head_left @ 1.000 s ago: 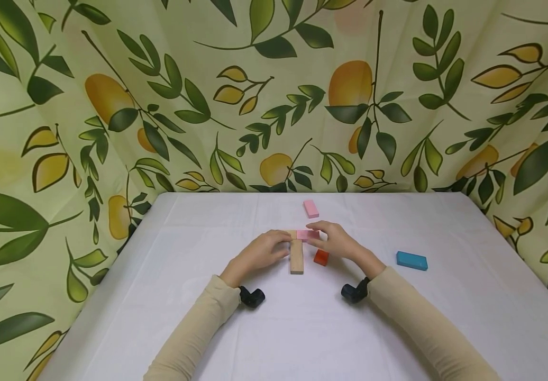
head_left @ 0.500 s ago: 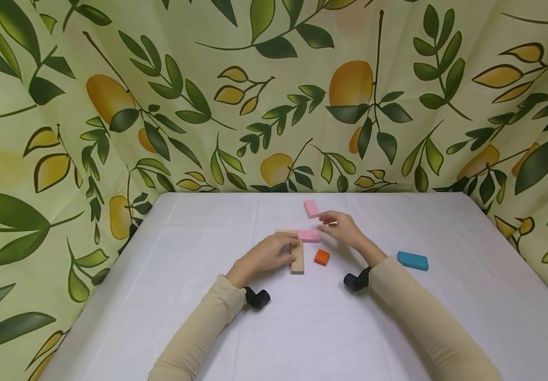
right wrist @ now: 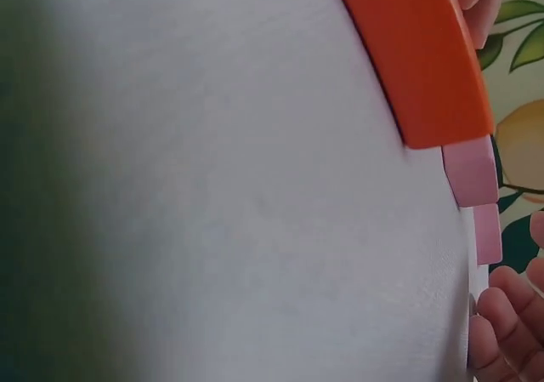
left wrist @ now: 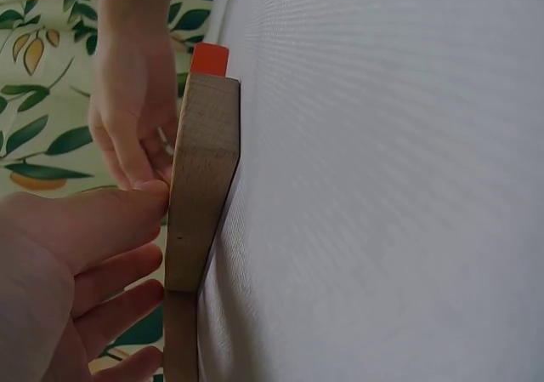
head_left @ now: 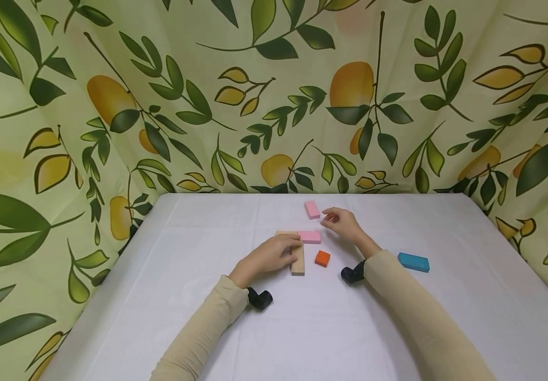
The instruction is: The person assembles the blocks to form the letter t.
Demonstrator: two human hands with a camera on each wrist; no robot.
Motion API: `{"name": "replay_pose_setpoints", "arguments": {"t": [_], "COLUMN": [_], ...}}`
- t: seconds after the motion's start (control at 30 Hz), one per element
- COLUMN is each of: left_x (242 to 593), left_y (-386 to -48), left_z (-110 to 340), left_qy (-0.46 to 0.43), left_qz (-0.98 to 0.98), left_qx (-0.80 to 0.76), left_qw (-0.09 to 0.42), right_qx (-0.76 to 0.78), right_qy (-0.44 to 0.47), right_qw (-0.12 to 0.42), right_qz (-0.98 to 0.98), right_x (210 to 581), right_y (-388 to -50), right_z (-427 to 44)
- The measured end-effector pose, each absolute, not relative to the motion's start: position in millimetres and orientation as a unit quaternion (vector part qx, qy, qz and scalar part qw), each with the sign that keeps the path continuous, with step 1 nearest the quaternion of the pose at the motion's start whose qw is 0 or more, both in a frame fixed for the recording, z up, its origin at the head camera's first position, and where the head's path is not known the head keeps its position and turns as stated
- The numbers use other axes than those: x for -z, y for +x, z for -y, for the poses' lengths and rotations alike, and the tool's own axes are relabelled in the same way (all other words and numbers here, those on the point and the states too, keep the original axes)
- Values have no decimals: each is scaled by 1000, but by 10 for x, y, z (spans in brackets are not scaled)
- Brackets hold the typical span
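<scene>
Tabletop (head_left: pixel 298 328) — left hand (head_left: pixel 269 254) touching wooden block (head_left: pixel 298 266)

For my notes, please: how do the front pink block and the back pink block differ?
The front pink block lies left to right; the back pink block lies more front to back. The front pink block appears to touch the wooden blocks; the back pink block lies apart. Both lie flat on the table.
</scene>
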State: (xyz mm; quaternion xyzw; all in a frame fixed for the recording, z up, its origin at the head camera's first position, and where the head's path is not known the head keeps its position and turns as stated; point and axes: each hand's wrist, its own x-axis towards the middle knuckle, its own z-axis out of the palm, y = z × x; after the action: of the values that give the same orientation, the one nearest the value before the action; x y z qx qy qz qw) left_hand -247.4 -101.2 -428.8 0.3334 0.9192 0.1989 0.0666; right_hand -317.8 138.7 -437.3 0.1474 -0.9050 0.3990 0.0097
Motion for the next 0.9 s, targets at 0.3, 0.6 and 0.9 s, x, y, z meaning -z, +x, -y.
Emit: {"name": "replay_pose_setpoints", "arguments": {"t": [0.3, 0.6, 0.9], "left_x": [4286, 4224, 4230], "left_y": [-2467, -2459, -2475], "left_z": [1014, 996, 982], "left_qy": [328, 318, 312], "left_qz": [-921, -922, -926], "left_qx": [-195, -200, -191], "left_qw": [74, 92, 95], "right_qx": [-410, -404, -366], "right_qy": [128, 111, 132], "right_qw": [-53, -99, -143], "right_qz": [901, 902, 910], "right_x": [4363, 4343, 4326], "right_y": [-3326, -3496, -3618], "right_z": [-1357, -1334, -1315]}}
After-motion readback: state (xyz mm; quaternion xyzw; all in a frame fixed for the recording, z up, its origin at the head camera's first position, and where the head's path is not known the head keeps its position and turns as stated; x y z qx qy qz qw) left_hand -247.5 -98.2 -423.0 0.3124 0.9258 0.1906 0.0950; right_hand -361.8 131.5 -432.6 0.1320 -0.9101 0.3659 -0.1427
